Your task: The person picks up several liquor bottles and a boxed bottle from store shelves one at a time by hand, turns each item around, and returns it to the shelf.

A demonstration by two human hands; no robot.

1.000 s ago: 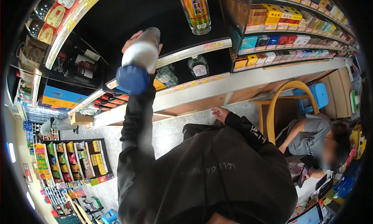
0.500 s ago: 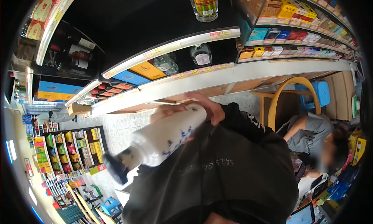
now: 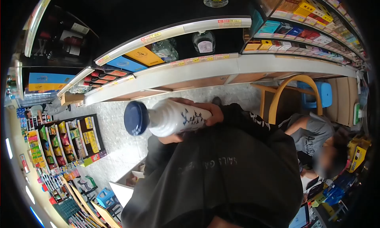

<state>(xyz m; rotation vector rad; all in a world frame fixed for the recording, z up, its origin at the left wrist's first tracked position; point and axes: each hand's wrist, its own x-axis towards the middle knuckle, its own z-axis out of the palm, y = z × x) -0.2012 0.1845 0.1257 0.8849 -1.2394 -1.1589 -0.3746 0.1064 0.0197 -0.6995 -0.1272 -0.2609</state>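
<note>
A white bottle [image 3: 170,116] with blue painted sprigs and a dark blue cap [image 3: 136,118] lies tilted in front of my dark hoodie, cap toward the left. Around its base end, my right hand [image 3: 214,112] is closed. My left hand [image 3: 171,139] grips the body from beneath near the shoulder; much of that hand is hidden behind the bottle.
Ahead stands a shelf unit [image 3: 166,81] with glass bottles [image 3: 205,42] and boxes. Cigarette-like packs fill the racks at upper right. A wooden chair [image 3: 277,99] and a seated person [image 3: 312,137] are on the right. Snack shelves [image 3: 65,145] stand at left; another person [image 3: 37,112] is beyond them.
The bottle has turned so its cap points more toward me and has swung upward in view. My hands have shifted their hold on it. The view has moved slightly.
</note>
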